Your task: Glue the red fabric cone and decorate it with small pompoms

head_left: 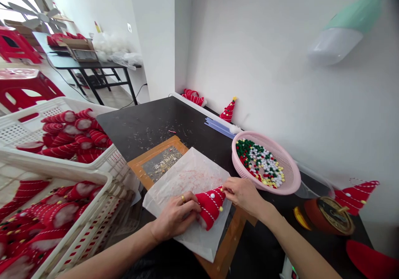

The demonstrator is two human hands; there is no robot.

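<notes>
A red cone-shaped felt Christmas hat (209, 206) with white stitched stripes and small white and yellow pom-poms lies on a white paper sheet (187, 173). Its wide stuffed end faces me. With fingers closed on the cone's left side, my left hand (177, 217) wears a ring and steadies it. My right hand (245, 192) pinches at the cone's tip; what sits between those fingertips is hidden. Just beyond the right hand stands a pink basket (291, 169) of green, white, red and yellow pom-poms.
White crates (109, 183) at the left hold many striped red cones. A brown-taped board (149, 154) lies under the paper. Finished cones (229, 111) stand along the wall. At the right are a brown round pot (327, 216) and another decorated cone (358, 196).
</notes>
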